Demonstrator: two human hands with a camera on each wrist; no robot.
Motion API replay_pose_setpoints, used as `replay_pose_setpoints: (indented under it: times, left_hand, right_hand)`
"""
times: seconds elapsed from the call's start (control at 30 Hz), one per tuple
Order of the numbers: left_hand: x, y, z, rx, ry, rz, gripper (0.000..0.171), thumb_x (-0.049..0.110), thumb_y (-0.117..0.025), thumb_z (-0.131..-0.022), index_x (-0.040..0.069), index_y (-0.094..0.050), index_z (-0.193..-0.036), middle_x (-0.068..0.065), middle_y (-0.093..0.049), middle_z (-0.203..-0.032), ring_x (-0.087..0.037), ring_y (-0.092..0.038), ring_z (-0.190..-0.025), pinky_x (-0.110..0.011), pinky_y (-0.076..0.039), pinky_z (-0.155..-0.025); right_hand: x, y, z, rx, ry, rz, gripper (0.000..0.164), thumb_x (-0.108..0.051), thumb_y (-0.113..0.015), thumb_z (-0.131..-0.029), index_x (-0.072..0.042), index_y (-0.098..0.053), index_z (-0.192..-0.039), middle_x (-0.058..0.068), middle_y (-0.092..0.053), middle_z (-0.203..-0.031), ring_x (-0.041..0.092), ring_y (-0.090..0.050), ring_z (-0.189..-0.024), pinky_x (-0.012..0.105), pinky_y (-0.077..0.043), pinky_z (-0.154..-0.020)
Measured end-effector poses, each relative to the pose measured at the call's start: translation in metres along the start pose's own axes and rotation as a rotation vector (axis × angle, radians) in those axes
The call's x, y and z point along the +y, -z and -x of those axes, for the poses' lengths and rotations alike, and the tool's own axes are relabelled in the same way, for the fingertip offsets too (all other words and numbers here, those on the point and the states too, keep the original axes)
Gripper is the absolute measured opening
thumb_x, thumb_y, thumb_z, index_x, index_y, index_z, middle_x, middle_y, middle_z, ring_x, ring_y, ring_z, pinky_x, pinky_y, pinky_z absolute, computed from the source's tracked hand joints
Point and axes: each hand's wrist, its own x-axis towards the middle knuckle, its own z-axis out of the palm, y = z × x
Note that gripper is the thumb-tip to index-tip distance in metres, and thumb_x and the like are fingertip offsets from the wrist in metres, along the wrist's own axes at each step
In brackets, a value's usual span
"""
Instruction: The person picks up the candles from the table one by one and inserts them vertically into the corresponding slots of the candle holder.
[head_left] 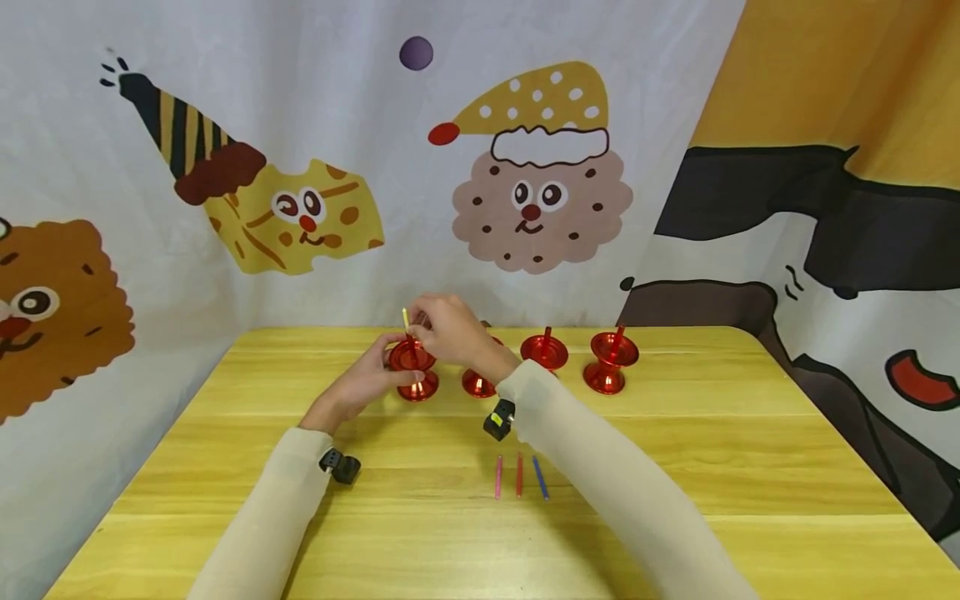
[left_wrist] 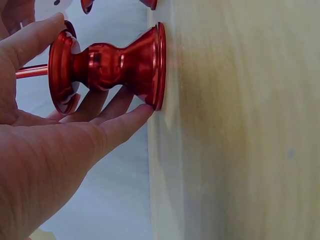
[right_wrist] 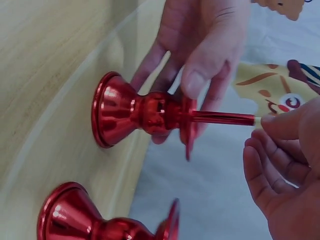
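Observation:
My left hand (head_left: 366, 382) holds the leftmost shiny red candle holder (head_left: 417, 387), which stands upright on the table. In the left wrist view the thumb lies on the upper dish of the holder (left_wrist: 106, 65) and the other fingers pass behind and under its stem. My right hand (head_left: 456, 330) pinches a thin yellow candle (head_left: 406, 317) at the top of the holder's red tube (right_wrist: 222, 117). Only a short bit of the candle (right_wrist: 257, 121) shows between tube and fingertips in the right wrist view; whether it sits inside the tube I cannot tell.
To the right stand more red candle holders: one partly behind my right wrist (head_left: 477, 384), then two others (head_left: 544, 350) (head_left: 605, 377). Nearer the front lie a pink candle (head_left: 498, 477), a red candle (head_left: 520, 477) and a blue candle (head_left: 541, 478). A printed curtain (head_left: 405, 217) hangs behind the table.

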Motion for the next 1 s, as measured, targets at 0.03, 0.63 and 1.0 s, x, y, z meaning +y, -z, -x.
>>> replay_pose_setpoints:
  times: [0.03,0.63,1.0]
  left_hand:
    - [0.000,-0.001,0.000,0.006,0.002,-0.005,0.087,0.011,-0.075,-0.105,0.001,-0.018,-0.170,-0.032,-0.053,-0.154,-0.041,-0.058,-0.140,-0.053,-0.046,-0.116]
    - [0.001,-0.006,-0.002,0.055,0.011,-0.025,0.085,0.009,-0.074,-0.105,0.000,-0.023,-0.171,-0.032,-0.051,-0.156,-0.045,-0.055,-0.141,-0.058,-0.041,-0.119]
    - [0.012,-0.005,0.001,0.220,-0.066,-0.048,0.094,0.031,-0.074,-0.107,0.007,-0.014,-0.175,-0.024,-0.032,-0.173,-0.044,-0.034,-0.159,-0.062,-0.033,-0.125]
  right_hand:
    - [0.000,0.002,0.002,0.007,-0.011,-0.017,0.008,-0.005,-0.073,-0.106,0.001,-0.077,-0.110,0.011,-0.077,-0.107,0.022,-0.074,-0.097,0.029,-0.059,-0.085]
    - [0.018,0.064,0.095,0.133,0.048,-0.046,0.002,-0.003,-0.079,-0.099,-0.003,-0.078,-0.097,0.004,-0.078,-0.096,0.017,-0.073,-0.084,0.035,-0.062,-0.078]
    - [0.049,0.078,0.166,0.065,-0.105,-0.062,0.007,-0.003,-0.084,-0.096,-0.008,-0.080,-0.098,-0.005,-0.076,-0.093,0.010,-0.071,-0.082,0.033,-0.062,-0.073]
